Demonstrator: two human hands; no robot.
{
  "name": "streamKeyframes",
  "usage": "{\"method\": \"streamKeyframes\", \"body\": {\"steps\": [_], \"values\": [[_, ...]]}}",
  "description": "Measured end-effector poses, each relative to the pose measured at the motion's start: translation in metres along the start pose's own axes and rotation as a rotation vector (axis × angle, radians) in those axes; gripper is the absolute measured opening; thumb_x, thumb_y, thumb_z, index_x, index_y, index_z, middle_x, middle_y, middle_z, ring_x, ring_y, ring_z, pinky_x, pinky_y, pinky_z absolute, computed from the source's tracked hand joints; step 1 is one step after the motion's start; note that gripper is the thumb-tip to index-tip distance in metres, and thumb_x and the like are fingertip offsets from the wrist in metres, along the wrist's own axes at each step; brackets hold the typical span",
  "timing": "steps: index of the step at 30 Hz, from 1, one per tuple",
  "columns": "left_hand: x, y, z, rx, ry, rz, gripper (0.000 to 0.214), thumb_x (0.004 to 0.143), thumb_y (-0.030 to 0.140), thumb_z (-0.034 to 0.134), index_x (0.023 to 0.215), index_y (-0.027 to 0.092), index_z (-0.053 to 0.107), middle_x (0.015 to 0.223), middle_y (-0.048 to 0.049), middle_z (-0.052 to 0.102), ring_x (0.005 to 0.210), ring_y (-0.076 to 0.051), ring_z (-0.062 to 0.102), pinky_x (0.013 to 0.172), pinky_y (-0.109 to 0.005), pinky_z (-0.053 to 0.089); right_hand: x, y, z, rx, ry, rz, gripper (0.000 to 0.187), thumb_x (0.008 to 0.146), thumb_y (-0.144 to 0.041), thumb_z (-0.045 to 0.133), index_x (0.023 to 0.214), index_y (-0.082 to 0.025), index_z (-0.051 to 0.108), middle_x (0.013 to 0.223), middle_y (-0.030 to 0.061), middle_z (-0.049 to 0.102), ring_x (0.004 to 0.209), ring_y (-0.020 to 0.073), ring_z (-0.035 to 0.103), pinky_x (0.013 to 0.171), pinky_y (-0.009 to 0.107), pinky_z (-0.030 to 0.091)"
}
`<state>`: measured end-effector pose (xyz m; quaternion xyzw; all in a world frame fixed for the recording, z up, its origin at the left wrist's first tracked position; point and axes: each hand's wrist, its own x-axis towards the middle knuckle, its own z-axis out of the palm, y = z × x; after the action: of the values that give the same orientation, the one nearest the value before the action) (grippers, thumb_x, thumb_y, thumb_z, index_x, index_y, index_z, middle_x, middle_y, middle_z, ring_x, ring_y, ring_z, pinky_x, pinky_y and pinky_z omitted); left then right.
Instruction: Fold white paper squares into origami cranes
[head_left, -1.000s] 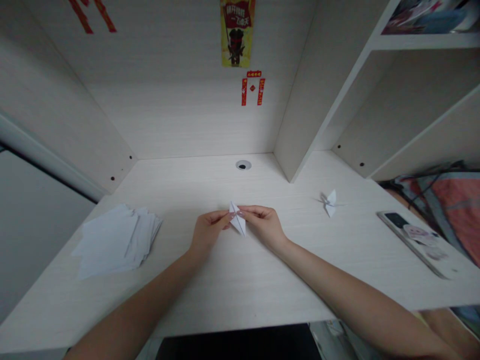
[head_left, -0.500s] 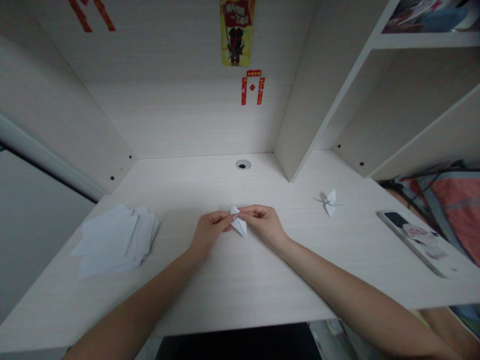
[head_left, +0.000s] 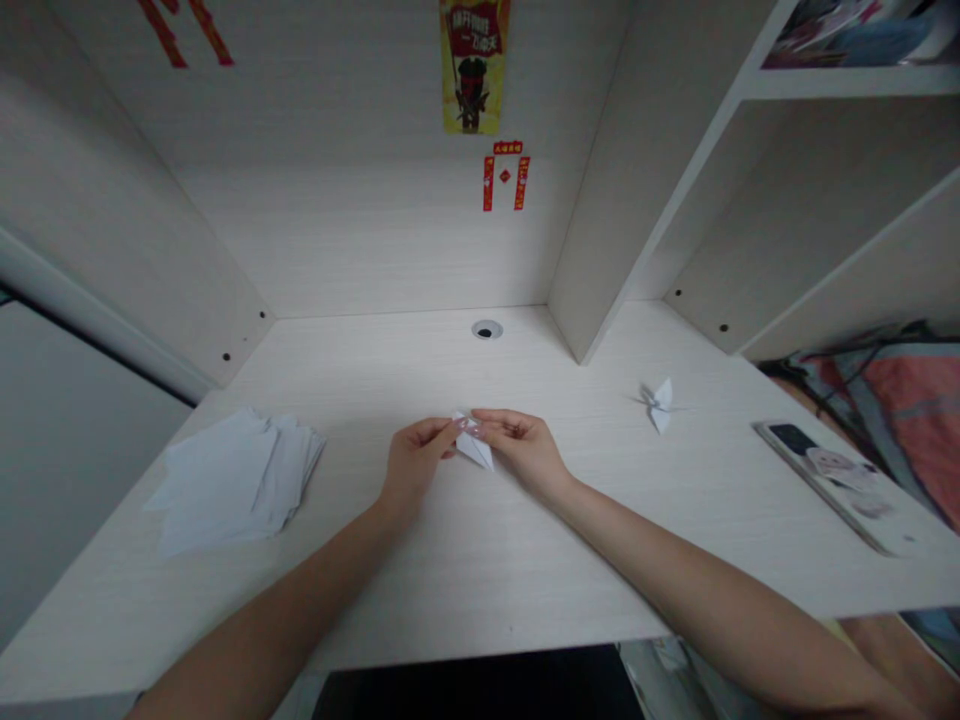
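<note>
Folded paper point(head_left: 474, 453), white and small, sits in the head view between the person's two hands, near the middle of the desk point(head_left: 450, 580). Its middle is covered by the fingertips, so the folds there cannot be made out; a bit of the upper end shows, and the lower end narrows to a point toward the person. Whether it touches the desk is hard to tell.

The left hand point(head_left: 412, 458) has its fingers point(head_left: 448, 437) closed on the paper's left side, pinching it, with the other fingertips partly hidden beneath. The right hand point(head_left: 534, 447) pinches the opposite side, its fingers bent and closed, the tips almost meeting those of the left. Both forearms point(head_left: 697, 580) run out of the picture at the lower edge.

A loose stack of white sheets point(head_left: 225, 480) lies to the left, too blurred to count. To the right, well apart from the hands, stands a white paper crane point(head_left: 660, 408), its thin parts faint against the desk. Near the right edge lies a phone point(head_left: 829, 487), back up, its picture blurry. Beyond it, a reddish cloth point(head_left: 900, 410) is cut off by the frame, as is a black shape point(head_left: 480, 688) below the desk.
</note>
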<state>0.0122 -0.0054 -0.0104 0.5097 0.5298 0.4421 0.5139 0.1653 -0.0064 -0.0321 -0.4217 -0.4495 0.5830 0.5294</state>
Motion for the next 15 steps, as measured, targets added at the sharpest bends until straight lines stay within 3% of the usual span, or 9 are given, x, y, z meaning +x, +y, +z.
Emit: {"method": "streamKeyframes", "body": {"steps": [6,15], "values": [[-0.0010,-0.0005,0.0005,-0.059,0.029,0.034,0.023,0.068,0.039,0.067,0.071,0.016,0.071,0.070,-0.0023,0.067,0.065,-0.013,0.056,0.062,-0.023,0.043,-0.0050,-0.0042,0.0029,-0.103,-0.124,0.082,0.027,0.065,-0.039,0.071,0.077,-0.015,0.074,0.071,0.0035,0.070,0.058,0.0123,0.056,0.058,0.025,0.039],[-0.0012,-0.0013,0.0002,-0.067,0.033,0.054,0.023,0.067,0.038,0.068,0.073,0.017,0.072,0.073,-0.0024,0.069,0.068,-0.015,0.058,0.065,-0.024,0.044,-0.0047,-0.0063,0.0034,-0.120,-0.113,0.112,0.029,0.062,-0.041,0.072,0.064,-0.011,0.070,0.054,-0.0010,0.059,0.047,0.0064,0.042,0.049,0.022,0.029]]}}
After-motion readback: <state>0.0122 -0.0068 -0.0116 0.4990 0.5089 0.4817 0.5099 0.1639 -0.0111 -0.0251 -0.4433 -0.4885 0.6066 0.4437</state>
